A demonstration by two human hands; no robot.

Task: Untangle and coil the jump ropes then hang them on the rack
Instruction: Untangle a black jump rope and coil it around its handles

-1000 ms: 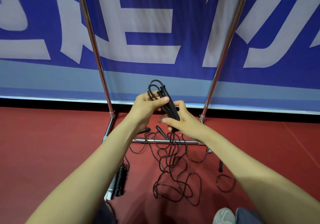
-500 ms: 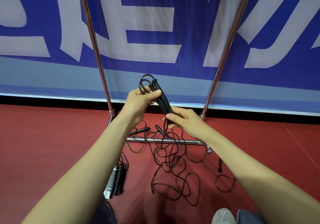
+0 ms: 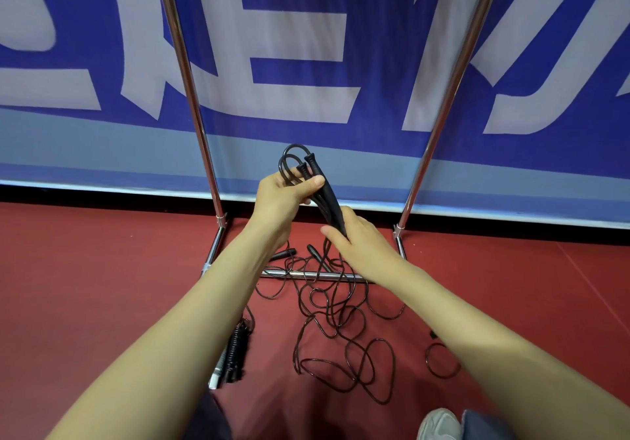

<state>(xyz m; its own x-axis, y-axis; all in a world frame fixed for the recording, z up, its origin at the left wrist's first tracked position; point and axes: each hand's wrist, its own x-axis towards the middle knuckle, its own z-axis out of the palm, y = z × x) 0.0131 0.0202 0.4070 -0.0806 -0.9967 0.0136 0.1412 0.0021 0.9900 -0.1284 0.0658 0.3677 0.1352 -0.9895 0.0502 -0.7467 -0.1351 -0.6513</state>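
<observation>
Lifted slightly: my left hand (image 3: 284, 197) clamps two slim black jump-rope handles (image 3: 328, 196) plus first loops; right hand (image 3: 363, 247) pinches their lower ends. Remaining thin black cord (image 3: 341, 323) lies tangled over the chrome rack base bar (image 3: 272, 273); tugging could cinch knots or snag there.

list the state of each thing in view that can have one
held handles, together, raised, tilted
left hand, grips their upper part and the rope loops
right hand, grips their lower end
rack, upright, nothing hung on the visible part
rope on floor, loose, tangled, crossing the rack's bottom bar
coiled rope, bundled, lying by the rack's base
</observation>
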